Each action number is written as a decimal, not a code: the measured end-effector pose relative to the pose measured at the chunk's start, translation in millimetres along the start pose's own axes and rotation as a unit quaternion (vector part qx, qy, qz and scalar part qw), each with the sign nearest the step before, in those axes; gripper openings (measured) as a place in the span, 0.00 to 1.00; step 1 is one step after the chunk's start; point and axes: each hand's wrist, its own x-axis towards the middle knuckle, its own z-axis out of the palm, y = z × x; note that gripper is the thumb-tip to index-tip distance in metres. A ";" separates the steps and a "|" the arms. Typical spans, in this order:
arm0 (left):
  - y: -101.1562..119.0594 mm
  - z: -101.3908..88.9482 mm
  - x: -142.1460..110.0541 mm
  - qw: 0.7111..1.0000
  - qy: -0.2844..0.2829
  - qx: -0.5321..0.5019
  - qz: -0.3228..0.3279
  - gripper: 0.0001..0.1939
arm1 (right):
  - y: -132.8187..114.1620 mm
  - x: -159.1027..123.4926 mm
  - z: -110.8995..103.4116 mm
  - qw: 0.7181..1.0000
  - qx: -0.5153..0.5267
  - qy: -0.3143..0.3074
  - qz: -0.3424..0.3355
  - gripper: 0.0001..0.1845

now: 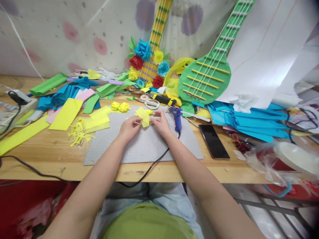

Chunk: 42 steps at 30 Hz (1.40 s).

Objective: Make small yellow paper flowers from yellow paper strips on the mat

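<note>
My left hand (130, 127) and my right hand (159, 122) meet over a grey cutting mat (147, 146) and both pinch a folded piece of yellow paper (144, 117) between them. The fingers of each hand are closed on the paper. Two finished yellow paper flowers (120, 106) lie at the mat's far left corner. A blue glue gun (176, 116) stands just right of my right hand, its black cord running off the table's front edge.
White-handled scissors (149, 102) and a yellow-black knife (164, 99) lie behind the mat. A black phone (213, 141) rests to the right. Yellow paper sheets and clippings (79, 131) sit left. Paper guitars (206, 76) and flowers lean against the wall. A power strip (15, 106) is far left.
</note>
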 end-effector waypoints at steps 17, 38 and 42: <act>3.9 -4.0 -0.3 0.984 0.016 0.169 0.054 0.10 | 4.2 -2.9 10.8 0.981 -0.177 0.008 -0.081 0.23; 1.0 -4.3 -0.3 0.980 -0.072 0.183 0.038 0.08 | -8.8 -16.9 0.5 0.919 -0.346 -0.112 -0.155 0.10; 4.9 -1.7 0.3 0.977 -0.065 0.204 0.021 0.09 | -11.1 -16.3 -1.9 0.916 -0.349 -0.135 -0.144 0.10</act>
